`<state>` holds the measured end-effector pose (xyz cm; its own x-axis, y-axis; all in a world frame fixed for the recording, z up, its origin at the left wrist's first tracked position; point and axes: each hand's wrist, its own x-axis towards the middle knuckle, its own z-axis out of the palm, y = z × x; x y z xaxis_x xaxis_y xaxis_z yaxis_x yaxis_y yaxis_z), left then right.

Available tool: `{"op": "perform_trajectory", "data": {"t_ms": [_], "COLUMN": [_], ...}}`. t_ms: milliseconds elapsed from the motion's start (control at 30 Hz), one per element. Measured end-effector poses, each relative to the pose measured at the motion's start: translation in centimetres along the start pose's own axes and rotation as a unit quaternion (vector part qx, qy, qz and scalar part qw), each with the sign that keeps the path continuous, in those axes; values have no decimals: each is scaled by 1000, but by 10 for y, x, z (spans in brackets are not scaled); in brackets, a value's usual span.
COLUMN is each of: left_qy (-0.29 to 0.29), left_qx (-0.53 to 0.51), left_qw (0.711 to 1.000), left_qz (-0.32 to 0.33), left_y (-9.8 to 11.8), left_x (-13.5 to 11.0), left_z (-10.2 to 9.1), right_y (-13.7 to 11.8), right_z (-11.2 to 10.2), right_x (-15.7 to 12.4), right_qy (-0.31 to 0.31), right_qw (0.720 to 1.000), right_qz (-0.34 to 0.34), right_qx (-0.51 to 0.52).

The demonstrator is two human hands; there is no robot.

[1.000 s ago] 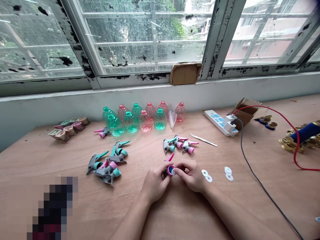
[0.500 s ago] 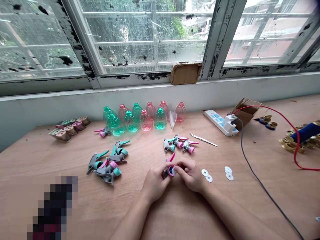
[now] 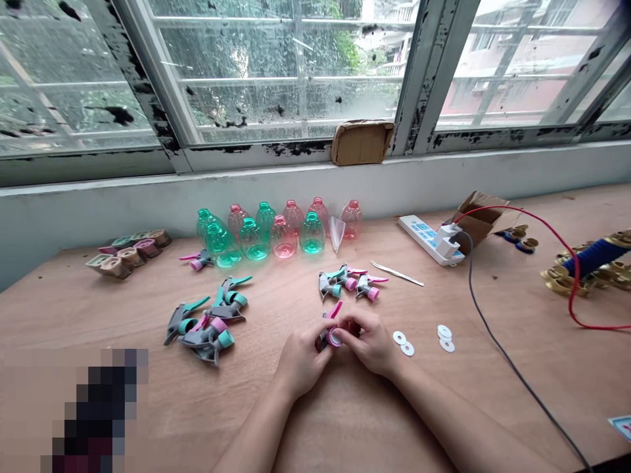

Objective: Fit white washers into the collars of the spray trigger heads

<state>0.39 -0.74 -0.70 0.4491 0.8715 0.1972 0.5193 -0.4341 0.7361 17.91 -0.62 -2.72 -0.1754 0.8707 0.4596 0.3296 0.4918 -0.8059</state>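
Note:
My left hand (image 3: 304, 360) is closed around a trigger sprayer head (image 3: 334, 311) with a pink lever, its pink cap opening turned up toward me. A white washer (image 3: 336, 337) sits at the mouth of that cap. The thumb of my right hand (image 3: 371, 340) presses on the washer, while the other fingers curl against the sprayer head. How deep the washer lies in the cap is hidden by the thumb. More white washers (image 3: 407, 348) lie flat to the right of my right hand, with another small group (image 3: 445, 332) farther right.
Several sprayer heads (image 3: 367, 287) lie beyond my hands, and a pile of others (image 3: 203, 338) is at left. Green and pink bottles (image 3: 256, 244) stand by the wall. Tweezers (image 3: 397, 272), a power strip (image 3: 428, 240) and a grey cable (image 3: 497, 339) lie to the right.
The washer, earlier tilted at the cap with the blue inside showing, now covers the opening. My right thumb has moved over it. The view has shifted slightly.

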Motion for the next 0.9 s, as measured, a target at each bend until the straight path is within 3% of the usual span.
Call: {"op": "perform_trajectory", "data": {"t_ms": [333, 600, 900], "left_qy": [8, 13, 18], "left_qx": [11, 48, 103], "left_qw": [1000, 998, 994], "left_qz": [-9, 38, 39], "left_y": [0, -2, -6], "left_x": [0, 0, -2], "left_z": [-1, -2, 1], "right_y": [-1, 4, 7], "right_z": [-4, -4, -2], "right_x": [-4, -3, -4], "right_qy": [0, -8, -5], "right_qw": [999, 998, 997], "right_qz": [-48, -49, -58], "right_qx": [-22, -26, -42]}}
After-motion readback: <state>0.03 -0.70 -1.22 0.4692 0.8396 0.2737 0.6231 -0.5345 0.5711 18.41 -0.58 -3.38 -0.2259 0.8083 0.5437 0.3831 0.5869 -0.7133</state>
